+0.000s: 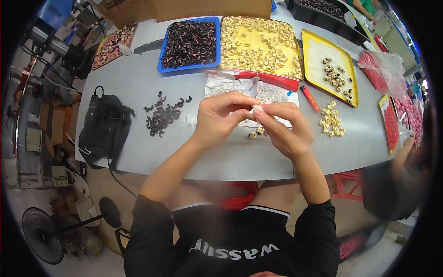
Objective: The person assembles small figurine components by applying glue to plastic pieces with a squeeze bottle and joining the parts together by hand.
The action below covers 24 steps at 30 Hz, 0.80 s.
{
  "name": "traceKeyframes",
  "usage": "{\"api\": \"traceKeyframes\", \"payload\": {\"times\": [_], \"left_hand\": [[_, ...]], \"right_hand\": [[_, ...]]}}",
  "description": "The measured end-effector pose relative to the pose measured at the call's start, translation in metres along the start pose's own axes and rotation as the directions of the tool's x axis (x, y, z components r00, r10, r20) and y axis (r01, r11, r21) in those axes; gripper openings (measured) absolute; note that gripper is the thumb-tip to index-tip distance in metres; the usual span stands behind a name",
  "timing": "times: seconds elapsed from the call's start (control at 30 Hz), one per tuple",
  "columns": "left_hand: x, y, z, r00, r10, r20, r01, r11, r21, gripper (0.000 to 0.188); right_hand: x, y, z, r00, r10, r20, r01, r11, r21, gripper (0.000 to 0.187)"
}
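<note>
Above the near middle of the grey table, my left hand [220,117] and my right hand [290,128] meet fingertip to fingertip. Both are closed in a pinch around a small cream-coloured piece [255,109], partly covered by the fingers. Just below lie a few cream-and-dark small pieces [253,135]. Behind my hands rests a shallow white box [230,85] with two compartments and a red strip along its far side. To the left is a loose pile of black curved pieces [162,115]; to the right, a pile of cream pieces [331,119].
A blue tray [218,44] of black curved pieces stands beyond, beside a yellow tray [247,42] of cream pieces. Another yellow tray [316,69] holds several cream-and-dark pieces. A red tube [309,98] lies near it. At left sits a black bag [105,124] with a cable.
</note>
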<state>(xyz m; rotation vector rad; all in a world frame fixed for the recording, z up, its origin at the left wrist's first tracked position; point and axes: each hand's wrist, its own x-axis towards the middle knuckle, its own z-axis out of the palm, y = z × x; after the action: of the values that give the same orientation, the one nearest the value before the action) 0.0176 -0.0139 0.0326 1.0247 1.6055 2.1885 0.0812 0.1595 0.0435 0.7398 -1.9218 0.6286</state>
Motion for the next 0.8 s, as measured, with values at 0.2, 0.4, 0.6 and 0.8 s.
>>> {"api": "traceKeyframes", "payload": {"times": [0.2,0.4,0.6,0.8], "left_hand": [[-0.001,0.000,0.001,0.998,0.063,0.011,-0.063,0.998,-0.018,0.021],[0.000,0.006,0.004,0.972,0.233,0.043,-0.234,0.919,0.319,0.024],[0.000,0.005,0.007,0.901,0.433,0.000,-0.370,0.771,0.519,0.030],[-0.001,0.006,0.003,0.892,0.451,0.028,-0.389,0.734,0.558,0.032]], "right_hand": [[0.000,-0.003,-0.004,0.999,0.003,-0.044,-0.003,1.000,-0.016,0.035],[-0.001,0.012,-0.028,0.942,0.037,-0.334,-0.124,0.962,-0.244,0.029],[0.008,0.040,-0.042,0.824,0.506,-0.253,-0.545,0.831,-0.112,0.013],[-0.006,0.051,-0.041,0.654,0.749,0.106,-0.737,0.662,-0.134,0.015]]}}
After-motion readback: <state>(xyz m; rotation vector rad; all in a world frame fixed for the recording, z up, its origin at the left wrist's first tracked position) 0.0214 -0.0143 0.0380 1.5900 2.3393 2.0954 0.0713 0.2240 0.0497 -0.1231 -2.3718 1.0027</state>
